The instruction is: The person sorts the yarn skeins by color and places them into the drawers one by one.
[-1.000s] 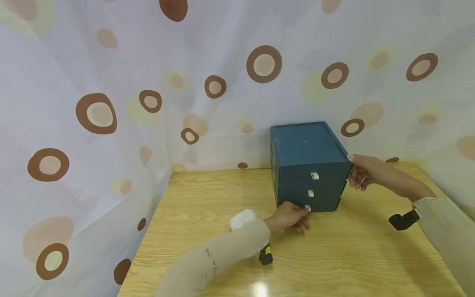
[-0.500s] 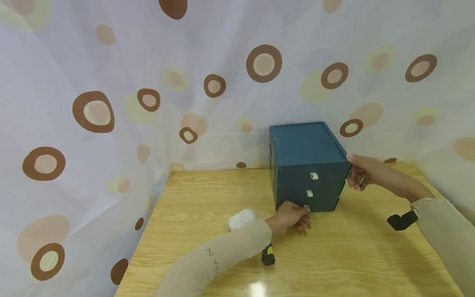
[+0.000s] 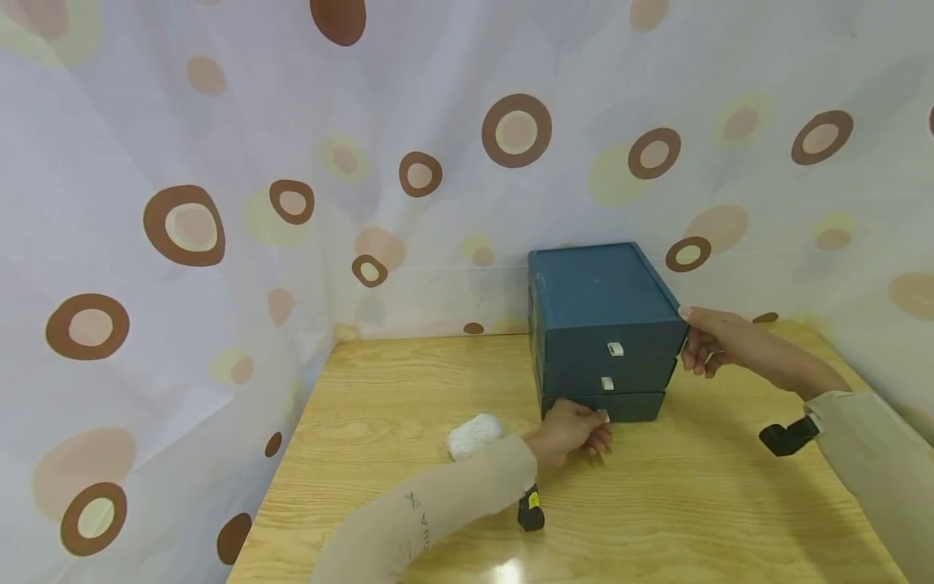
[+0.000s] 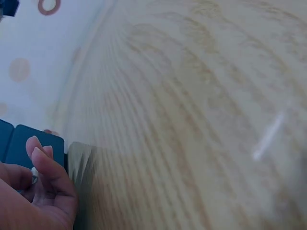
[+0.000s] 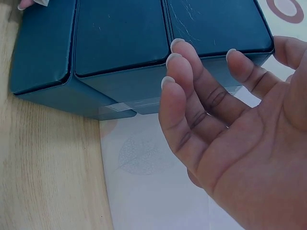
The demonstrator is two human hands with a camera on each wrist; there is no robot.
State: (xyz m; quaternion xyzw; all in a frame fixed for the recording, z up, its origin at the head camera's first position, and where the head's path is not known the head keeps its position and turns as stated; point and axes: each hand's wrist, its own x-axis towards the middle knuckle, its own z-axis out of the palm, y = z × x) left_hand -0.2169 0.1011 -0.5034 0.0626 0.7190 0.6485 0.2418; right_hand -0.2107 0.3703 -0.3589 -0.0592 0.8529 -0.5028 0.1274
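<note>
Three stacked drawers form a dark teal box point(image 3: 601, 324).

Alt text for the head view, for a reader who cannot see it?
A left hand pinches the white tab of the bottom drawer of a small blue drawer box on a wooden table, while the right hand steadies its upper corner.

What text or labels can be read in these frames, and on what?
Left sleeve: small dark marks, something like "X" and a few letters, too small to read surely.
Yellow sticker on the black wrist camera: too small to read.
Drawer box and its white pull tabs: no text visible.
</note>
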